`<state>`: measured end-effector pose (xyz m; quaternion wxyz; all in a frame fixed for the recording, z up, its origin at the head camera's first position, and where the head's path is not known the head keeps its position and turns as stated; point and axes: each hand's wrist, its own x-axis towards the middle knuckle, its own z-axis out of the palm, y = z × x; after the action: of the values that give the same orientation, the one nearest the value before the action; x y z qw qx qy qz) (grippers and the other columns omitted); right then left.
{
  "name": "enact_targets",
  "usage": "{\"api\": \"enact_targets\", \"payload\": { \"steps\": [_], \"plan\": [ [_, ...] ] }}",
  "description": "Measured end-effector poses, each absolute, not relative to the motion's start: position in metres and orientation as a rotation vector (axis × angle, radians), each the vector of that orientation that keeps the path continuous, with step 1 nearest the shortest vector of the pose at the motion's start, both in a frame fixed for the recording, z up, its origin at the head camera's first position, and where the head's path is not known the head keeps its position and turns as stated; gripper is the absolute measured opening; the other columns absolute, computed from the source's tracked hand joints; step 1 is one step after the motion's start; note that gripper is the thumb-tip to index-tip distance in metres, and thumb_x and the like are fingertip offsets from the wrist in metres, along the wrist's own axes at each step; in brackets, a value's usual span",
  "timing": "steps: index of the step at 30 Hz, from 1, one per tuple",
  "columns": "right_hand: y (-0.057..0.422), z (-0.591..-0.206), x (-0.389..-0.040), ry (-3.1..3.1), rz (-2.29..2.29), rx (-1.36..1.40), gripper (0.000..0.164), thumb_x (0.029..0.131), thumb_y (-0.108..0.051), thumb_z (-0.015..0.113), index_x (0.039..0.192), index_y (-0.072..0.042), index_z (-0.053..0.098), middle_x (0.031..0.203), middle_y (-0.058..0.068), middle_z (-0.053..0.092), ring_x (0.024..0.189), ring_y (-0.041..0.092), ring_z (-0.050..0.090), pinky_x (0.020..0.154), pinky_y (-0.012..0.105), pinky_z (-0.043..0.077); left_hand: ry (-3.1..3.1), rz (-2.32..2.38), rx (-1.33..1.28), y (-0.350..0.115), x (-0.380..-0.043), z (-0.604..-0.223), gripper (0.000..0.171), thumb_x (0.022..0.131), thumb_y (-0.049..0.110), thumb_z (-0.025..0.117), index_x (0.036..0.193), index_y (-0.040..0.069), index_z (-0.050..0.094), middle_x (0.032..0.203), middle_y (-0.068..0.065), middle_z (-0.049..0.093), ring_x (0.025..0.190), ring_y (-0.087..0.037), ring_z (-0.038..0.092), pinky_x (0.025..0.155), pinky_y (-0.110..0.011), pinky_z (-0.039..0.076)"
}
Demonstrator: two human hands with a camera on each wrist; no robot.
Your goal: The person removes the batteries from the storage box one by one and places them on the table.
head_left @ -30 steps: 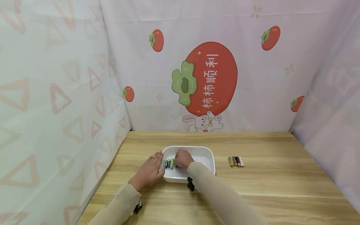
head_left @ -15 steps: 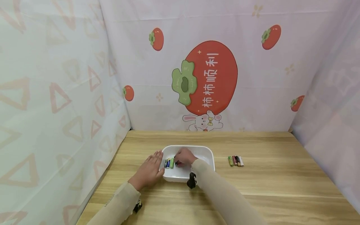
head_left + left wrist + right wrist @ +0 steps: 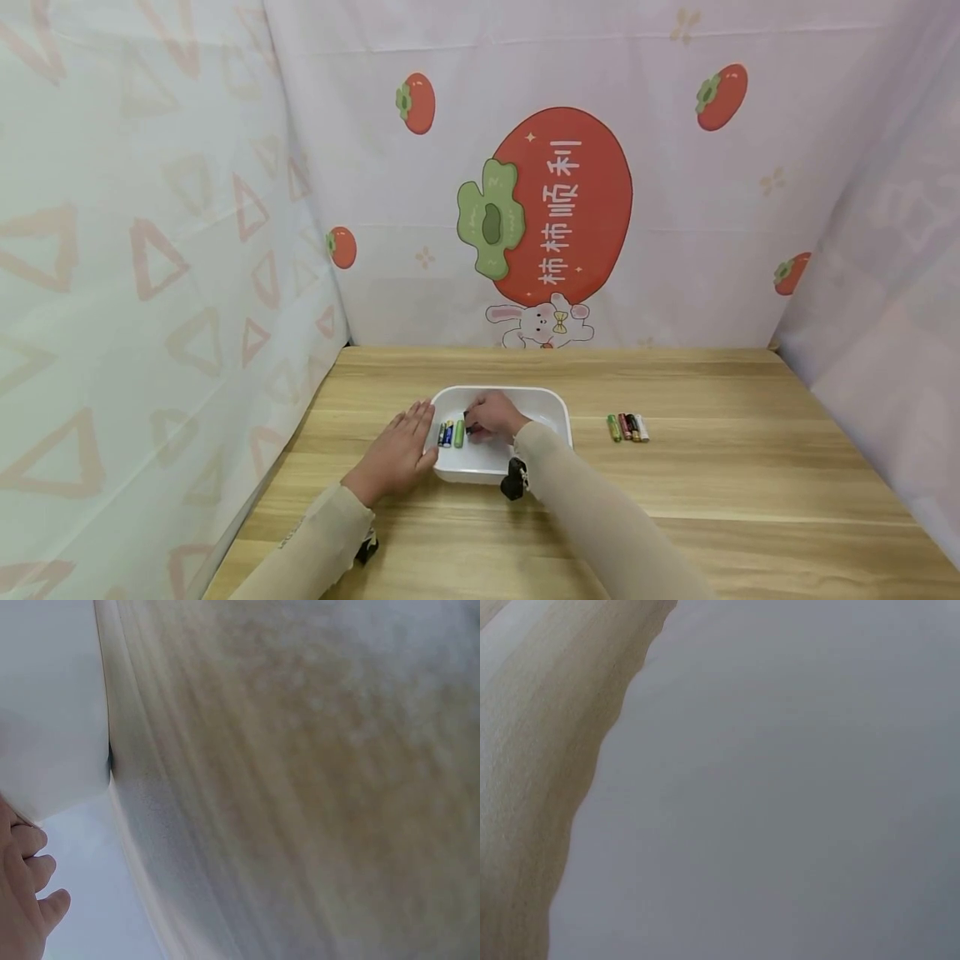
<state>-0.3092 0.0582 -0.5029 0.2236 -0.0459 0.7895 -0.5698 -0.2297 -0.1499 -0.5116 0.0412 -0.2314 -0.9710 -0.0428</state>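
A white tray (image 3: 498,477) sits on the wooden table, with a row of small batteries inside at its left end: a dark-banded one (image 3: 442,435), a blue one (image 3: 448,434) and a green one (image 3: 459,434). My left hand (image 3: 399,454) lies with straight fingers against the tray's left side; in the left wrist view, the left hand's fingers (image 3: 41,874) reach along the tray's white wall (image 3: 56,697). Inside the tray, my right hand (image 3: 495,417) pinches a dark battery (image 3: 470,428) just right of the green one. The right hand's fingers partly cover it.
Several more batteries (image 3: 627,427), green, red, black and white, lie side by side on the table (image 3: 720,483) to the right of the tray. A printed cloth (image 3: 675,250) hangs behind the table, and another cloth (image 3: 187,333) hangs along its left side.
My right hand has turned slightly and its wrist has shifted a little right, bringing the dark battery at its fingertips into view. The left hand has stayed at the tray's side.
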Motion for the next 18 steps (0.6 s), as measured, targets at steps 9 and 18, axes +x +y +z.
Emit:
{"api": "enact_targets", "payload": {
  "steps": [9, 18],
  "plan": [
    [0.067, -0.497, -0.305, 2.118, -1.64, -0.175, 0.025, 0.083, 0.003, 0.068, 0.108, 0.008, 0.065, 0.092, 0.014, 0.066, 0.08, 0.027, 0.067, 0.073, 0.038, 0.058, -2.966, -0.136, -0.691, -0.149, -0.229, -0.512, 0.07, 0.1, 0.037, 0.044, 0.152, -0.004, 0.022, 0.157, -0.018, 0.023, 0.144, -0.031, 0.02, 0.115, -0.048, 0.018],
    [0.076, -0.495, -0.303, 2.083, -1.685, -0.183, 0.024, 0.083, 0.003, 0.069, 0.106, 0.007, 0.065, 0.092, 0.015, 0.066, 0.077, 0.022, 0.067, 0.07, 0.034, 0.058, -2.999, -0.129, -0.682, -0.149, -0.229, -0.512, 0.07, 0.102, 0.037, 0.043, 0.154, -0.002, 0.017, 0.159, -0.016, 0.018, 0.146, -0.029, 0.015, 0.116, -0.047, 0.015]
  ]
}}
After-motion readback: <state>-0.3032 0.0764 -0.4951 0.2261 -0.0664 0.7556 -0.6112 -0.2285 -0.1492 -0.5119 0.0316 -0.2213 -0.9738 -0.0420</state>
